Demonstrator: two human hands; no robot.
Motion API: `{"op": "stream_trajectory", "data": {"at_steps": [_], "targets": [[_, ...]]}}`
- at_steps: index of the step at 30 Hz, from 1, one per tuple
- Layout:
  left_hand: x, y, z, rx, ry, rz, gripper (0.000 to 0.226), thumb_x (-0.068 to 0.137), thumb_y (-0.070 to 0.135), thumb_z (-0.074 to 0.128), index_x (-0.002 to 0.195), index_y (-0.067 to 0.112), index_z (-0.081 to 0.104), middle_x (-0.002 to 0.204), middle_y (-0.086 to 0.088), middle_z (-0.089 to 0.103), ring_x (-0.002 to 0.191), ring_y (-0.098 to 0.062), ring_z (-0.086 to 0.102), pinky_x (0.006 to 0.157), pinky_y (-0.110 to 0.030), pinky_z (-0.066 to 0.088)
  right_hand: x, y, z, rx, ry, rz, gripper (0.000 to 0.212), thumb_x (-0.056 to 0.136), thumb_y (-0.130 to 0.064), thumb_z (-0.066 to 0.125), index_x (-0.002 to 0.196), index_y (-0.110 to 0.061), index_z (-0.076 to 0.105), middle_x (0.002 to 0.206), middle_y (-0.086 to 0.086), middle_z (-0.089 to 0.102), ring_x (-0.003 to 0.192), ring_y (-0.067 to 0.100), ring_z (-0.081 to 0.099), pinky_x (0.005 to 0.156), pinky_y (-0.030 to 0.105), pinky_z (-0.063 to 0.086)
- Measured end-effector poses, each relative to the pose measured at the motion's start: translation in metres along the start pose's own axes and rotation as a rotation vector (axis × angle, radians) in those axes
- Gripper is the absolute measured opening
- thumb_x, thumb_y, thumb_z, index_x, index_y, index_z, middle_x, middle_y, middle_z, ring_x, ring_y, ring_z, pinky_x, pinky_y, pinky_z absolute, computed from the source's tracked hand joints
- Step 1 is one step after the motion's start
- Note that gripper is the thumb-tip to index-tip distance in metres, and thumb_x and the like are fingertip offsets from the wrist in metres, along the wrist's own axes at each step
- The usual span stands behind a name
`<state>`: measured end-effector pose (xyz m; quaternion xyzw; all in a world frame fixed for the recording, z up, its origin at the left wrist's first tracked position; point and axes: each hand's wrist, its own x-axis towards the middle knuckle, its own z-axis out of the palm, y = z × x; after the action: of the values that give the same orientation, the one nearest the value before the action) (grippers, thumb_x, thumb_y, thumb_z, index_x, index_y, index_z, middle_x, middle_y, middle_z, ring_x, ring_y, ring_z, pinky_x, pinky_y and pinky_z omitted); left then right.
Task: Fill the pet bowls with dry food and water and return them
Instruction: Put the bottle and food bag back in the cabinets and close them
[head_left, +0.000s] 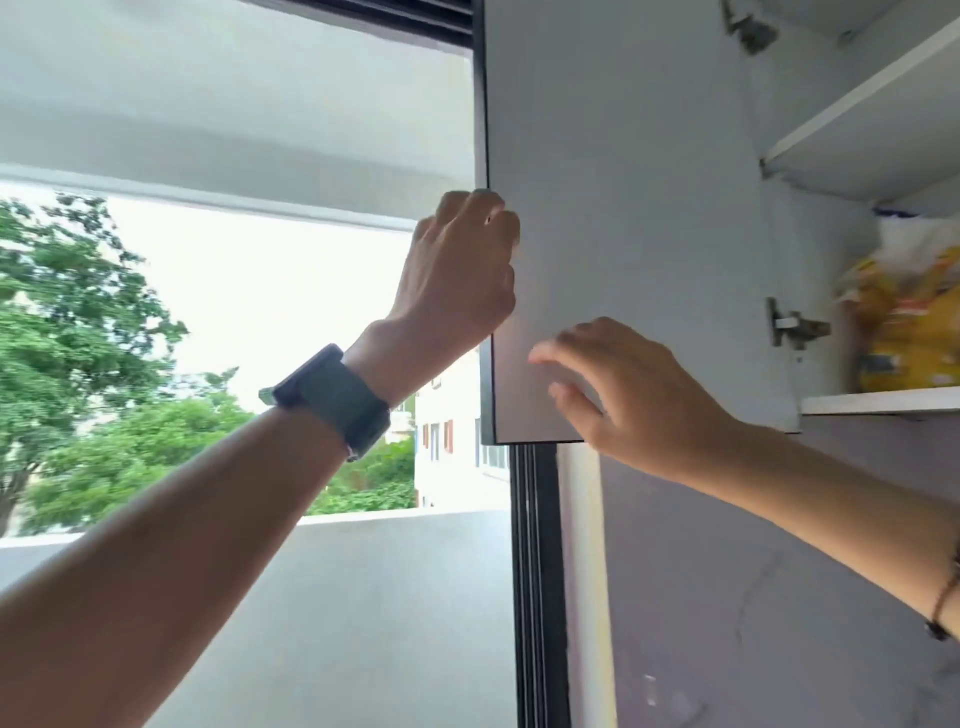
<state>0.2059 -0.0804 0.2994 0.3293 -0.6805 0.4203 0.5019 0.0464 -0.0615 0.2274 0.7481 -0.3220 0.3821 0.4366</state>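
- My left hand (462, 265) grips the free edge of the open cabinet door (623, 208), fingers curled round it, approx. mid-height; watch (332, 397) on that wrist.
- My right hand (634, 395) is released, fingers spread & relaxed, in front of the door's lower inside face; can't tell if the tips touch it.
- Yellow bag (904, 322) w/ a white top stands on the bottom shelf (878, 401) inside the cabinet, just right of the lower hinge (792, 327); blurred, so can't read the label.
- Upper shelf (857, 104) above it.
- Window (234, 312) to the left: trees & a building outside.
- No pet bowls in view.
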Motion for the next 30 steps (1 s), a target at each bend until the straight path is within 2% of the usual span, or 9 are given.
{"op": "stream_trajectory", "data": {"at_steps": [4,7,10,14,18,20,23,26,30], "targets": [[-0.01,-0.004,0.008,-0.379,0.029,-0.164,0.048,0.084,0.002,0.051,0.131,0.006,0.046,0.134,-0.013,0.049,0.103,-0.031,0.058,0.085,-0.033,0.047,0.005,-0.018,0.027,-0.127,0.029,-0.239,0.034,0.085,-0.02,0.041,0.106,-0.006,0.064,0.111,0.013,0.063,0.102,0.028,0.059,0.083,0.027,0.046],[-0.013,0.002,0.009,-0.472,-0.003,-0.284,0.054,0.08,0.0,0.047,0.132,0.013,0.047,0.122,-0.007,0.06,0.087,-0.03,0.059,0.081,-0.032,0.048,0.006,-0.019,0.035,-0.244,0.012,-0.446,0.034,0.089,-0.018,0.041,0.103,-0.004,0.069,0.115,0.017,0.064,0.114,0.032,0.056,0.102,0.035,0.038],[-0.016,0.006,0.009,-0.504,0.068,-0.301,0.054,0.08,0.001,0.048,0.133,0.013,0.05,0.123,-0.008,0.061,0.089,-0.032,0.062,0.082,-0.029,0.046,0.004,-0.012,0.034,-0.346,-0.024,-0.595,0.034,0.093,-0.016,0.04,0.101,-0.003,0.07,0.111,0.015,0.067,0.116,0.034,0.055,0.107,0.042,0.035],[-0.018,0.024,0.004,-0.546,0.17,-0.288,0.05,0.085,0.005,0.05,0.135,0.012,0.05,0.131,-0.006,0.057,0.091,-0.02,0.066,0.08,-0.015,0.041,-0.003,-0.006,0.011,-0.362,0.056,-0.649,0.029,0.095,-0.015,0.041,0.094,-0.005,0.069,0.104,0.013,0.067,0.107,0.032,0.059,0.108,0.045,0.035],[-0.019,0.051,-0.007,-0.683,0.292,-0.192,0.046,0.081,0.017,0.054,0.126,0.011,0.058,0.128,-0.002,0.059,0.082,-0.015,0.066,0.084,-0.023,0.051,-0.017,0.005,-0.024,-0.354,0.158,-0.703,0.022,0.094,-0.012,0.047,0.091,-0.008,0.068,0.1,0.012,0.068,0.1,0.032,0.062,0.105,0.044,0.039],[-0.016,0.068,-0.012,-0.762,0.335,-0.123,0.045,0.081,0.025,0.057,0.124,0.012,0.06,0.127,-0.004,0.059,0.087,-0.013,0.064,0.085,-0.031,0.054,-0.027,0.013,-0.044,-0.365,0.225,-0.742,0.016,0.094,-0.013,0.049,0.093,-0.01,0.065,0.1,0.011,0.066,0.097,0.032,0.061,0.104,0.045,0.04],[-0.007,0.101,-0.016,-0.819,0.365,-0.001,0.047,0.082,0.031,0.056,0.125,0.013,0.058,0.134,-0.006,0.052,0.11,-0.014,0.058,0.094,-0.035,0.05,-0.046,0.028,-0.077,-0.418,0.307,-0.755,0.004,0.092,-0.015,0.05,0.094,-0.014,0.052,0.105,0.008,0.052,0.099,0.029,0.054,0.105,0.046,0.039],[0.005,0.141,-0.015,-0.908,0.357,0.096,0.043,0.085,0.031,0.055,0.124,0.014,0.059,0.143,-0.01,0.041,0.126,-0.01,0.044,0.105,-0.017,0.036,-0.071,0.044,-0.111,-0.5,0.322,-0.727,0.001,0.089,-0.015,0.05,0.089,-0.014,0.05,0.104,0.007,0.05,0.102,0.029,0.052,0.102,0.047,0.041],[0.023,0.201,-0.008,-1.153,0.332,0.19,0.036,0.086,0.021,0.059,0.121,0.012,0.062,0.151,-0.016,0.027,0.132,-0.015,0.039,0.109,-0.016,0.031,-0.107,0.07,-0.163,-0.653,0.244,-0.7,0.006,0.088,-0.018,0.05,0.091,-0.014,0.048,0.105,0.008,0.051,0.105,0.031,0.052,0.104,0.048,0.04]]}}
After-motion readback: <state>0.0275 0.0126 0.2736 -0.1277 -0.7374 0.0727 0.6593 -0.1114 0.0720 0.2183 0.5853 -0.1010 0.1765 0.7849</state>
